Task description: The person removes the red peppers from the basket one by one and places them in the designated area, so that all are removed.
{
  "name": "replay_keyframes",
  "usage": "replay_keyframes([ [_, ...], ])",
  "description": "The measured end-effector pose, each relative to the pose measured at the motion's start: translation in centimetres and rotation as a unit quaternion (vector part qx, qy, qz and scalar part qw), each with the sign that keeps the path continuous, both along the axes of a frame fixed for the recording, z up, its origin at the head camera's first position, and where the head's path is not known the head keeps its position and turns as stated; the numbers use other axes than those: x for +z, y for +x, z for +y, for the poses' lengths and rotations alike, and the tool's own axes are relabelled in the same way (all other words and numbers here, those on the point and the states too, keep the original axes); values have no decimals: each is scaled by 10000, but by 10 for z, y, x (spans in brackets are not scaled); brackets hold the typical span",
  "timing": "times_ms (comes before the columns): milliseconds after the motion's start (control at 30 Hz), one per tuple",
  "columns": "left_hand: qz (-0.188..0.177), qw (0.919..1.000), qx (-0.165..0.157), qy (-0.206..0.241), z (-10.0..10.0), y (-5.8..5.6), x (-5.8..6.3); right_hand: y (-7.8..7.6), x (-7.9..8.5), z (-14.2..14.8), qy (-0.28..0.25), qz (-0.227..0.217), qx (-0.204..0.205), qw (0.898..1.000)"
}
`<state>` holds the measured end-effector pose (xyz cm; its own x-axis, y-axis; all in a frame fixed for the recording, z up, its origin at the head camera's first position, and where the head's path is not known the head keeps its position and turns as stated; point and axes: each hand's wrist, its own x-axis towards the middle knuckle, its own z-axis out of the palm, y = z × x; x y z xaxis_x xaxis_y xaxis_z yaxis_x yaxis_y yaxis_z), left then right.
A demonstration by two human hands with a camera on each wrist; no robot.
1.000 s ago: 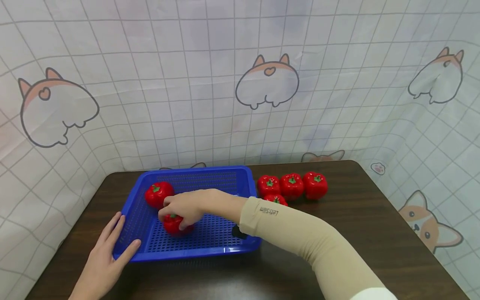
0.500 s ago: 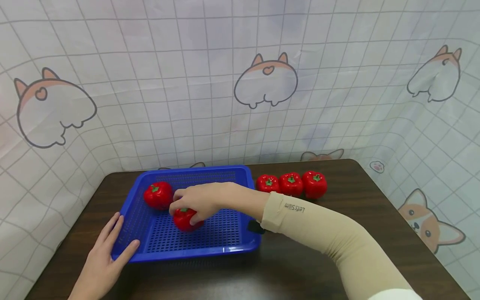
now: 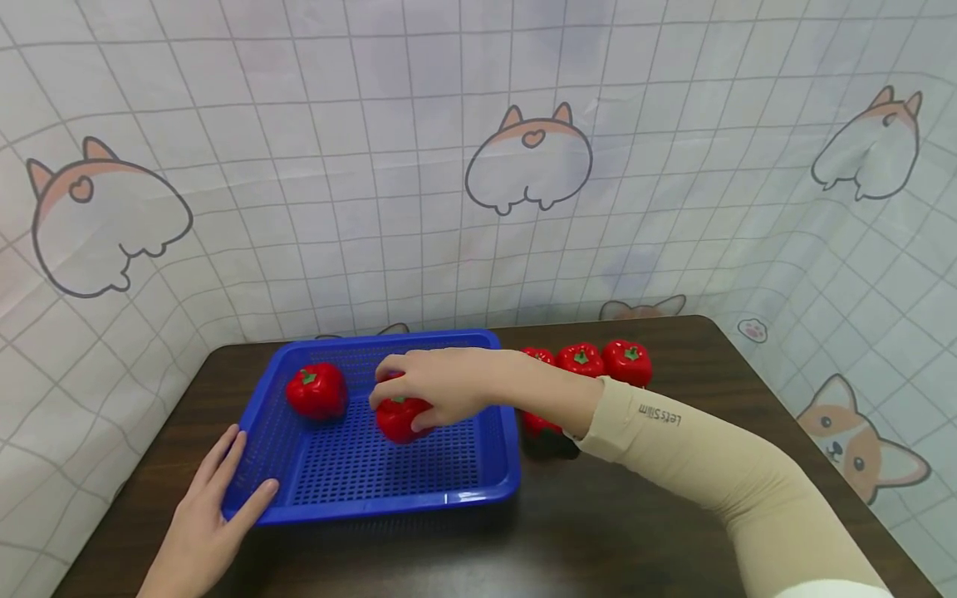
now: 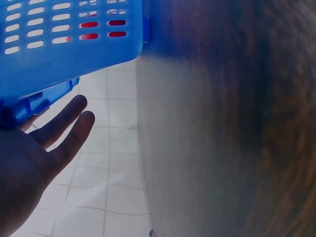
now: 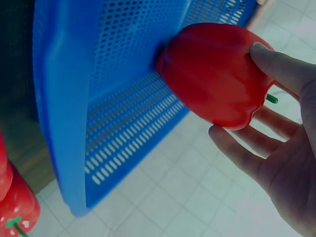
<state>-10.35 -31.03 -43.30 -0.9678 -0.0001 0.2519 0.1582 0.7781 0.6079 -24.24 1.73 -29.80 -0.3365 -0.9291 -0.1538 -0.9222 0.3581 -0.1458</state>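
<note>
A blue plastic basket (image 3: 374, 505) with slotted walls sits on the dark table. My left hand (image 3: 198, 515) rests at its front left corner, fingers extended along the left rim and thumb on the front rim. Over the basket's middle, my right hand (image 3: 444, 382) grips a red bell pepper (image 3: 396, 422) from above, its green stem towards the palm. In the right wrist view, thumb and fingertips lie on opposite sides of the held pepper (image 5: 217, 74). A second red bell pepper (image 3: 317, 391) stands at the basket's back left.
Several more red bell peppers (image 3: 581, 360) stand on the table (image 3: 695, 440) to the right of the basket, partly hidden by my right forearm. A grid-patterned cloth with corgi drawings (image 3: 523, 266) hangs behind and along the sides.
My right hand has moved right and slightly away from me with the gripped pepper, leaving a wider gap to the other pepper in the basket. My left hand has stayed at the corner.
</note>
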Motion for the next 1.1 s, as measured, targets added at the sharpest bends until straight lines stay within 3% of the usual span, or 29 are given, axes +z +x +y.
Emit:
replay_keyframes([
  [500,57,9999,-88,95,-1,0,0,-2,18,66,-942,95,-288,9951],
  [1100,84,9998,-92,164,-2,-2,-1,-4,9,144,-1826,48,-664,9809],
])
